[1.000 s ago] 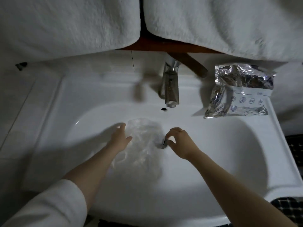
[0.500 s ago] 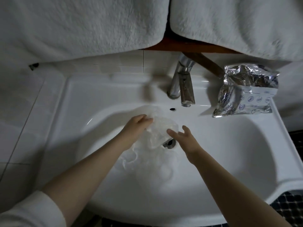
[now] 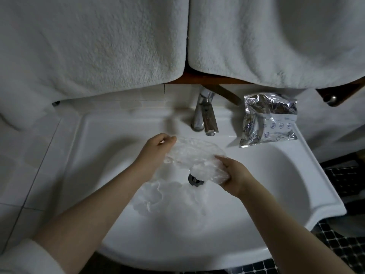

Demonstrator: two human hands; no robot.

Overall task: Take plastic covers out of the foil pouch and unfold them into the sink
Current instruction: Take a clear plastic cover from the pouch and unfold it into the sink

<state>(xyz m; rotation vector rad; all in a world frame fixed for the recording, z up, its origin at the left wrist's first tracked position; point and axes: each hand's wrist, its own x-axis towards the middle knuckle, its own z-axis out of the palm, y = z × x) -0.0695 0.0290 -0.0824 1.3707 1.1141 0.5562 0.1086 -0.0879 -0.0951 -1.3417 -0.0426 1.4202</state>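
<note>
White terry towels [image 3: 94, 46] hung across the top of the frame; below them, left of centre, our left hand [image 3: 156, 149] pinched the far-left edge of a clear plastic cover [image 3: 194, 153] with curled fingers; the cover stretched rightward above the drain [image 3: 194, 179] to our right hand [image 3: 234, 178], whose fingers curled under and gripped its bunched lower-right end. We judged the step in hand to be the unfolding itself, the film held taut between both hands over the middle of the sink [image 3: 276, 175]; the next move would call for drawing the hands further apart to open the gathered edge, then letting it down into the bowl. In the lower centre of the basin lay more crumpled clear plastic [image 3: 158, 198], seemingly a cover set down there; how many we could not tell. Right of the tap [image 3: 205, 117], on the sink's upper-right ledge, the foil pouch [image 3: 266, 119] rested, crinkled; its contents were hidden from us.
</note>
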